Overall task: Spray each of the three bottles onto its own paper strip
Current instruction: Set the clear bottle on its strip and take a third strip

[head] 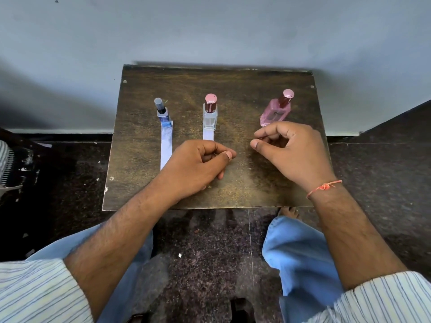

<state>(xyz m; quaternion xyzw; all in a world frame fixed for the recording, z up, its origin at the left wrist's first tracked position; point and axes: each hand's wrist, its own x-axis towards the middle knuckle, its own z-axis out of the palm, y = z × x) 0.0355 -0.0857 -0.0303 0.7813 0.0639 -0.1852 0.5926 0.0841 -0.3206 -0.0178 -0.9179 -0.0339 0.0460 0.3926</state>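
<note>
Three capped bottles stand in a row on a small dark wooden table point(233, 85). The blue bottle point(163, 113) with a dark cap is at the left, a clear bottle point(210, 115) with a pink cap in the middle, a pink bottle point(276, 111) at the right. A white paper strip point(166, 145) lies in front of the blue bottle. A second strip point(208, 135) lies before the clear one, its near end under my left hand point(198, 166). My right hand point(293, 150) rests just in front of the pink bottle; any strip there is hidden. Both hands are loosely curled and hold nothing visible.
The table's far edge stands against a pale wall point(210, 31). Dark speckled floor point(205, 252) surrounds it. My knees in blue trousers point(296, 248) are under the near edge, with a bare foot point(289, 212) below the table's front right.
</note>
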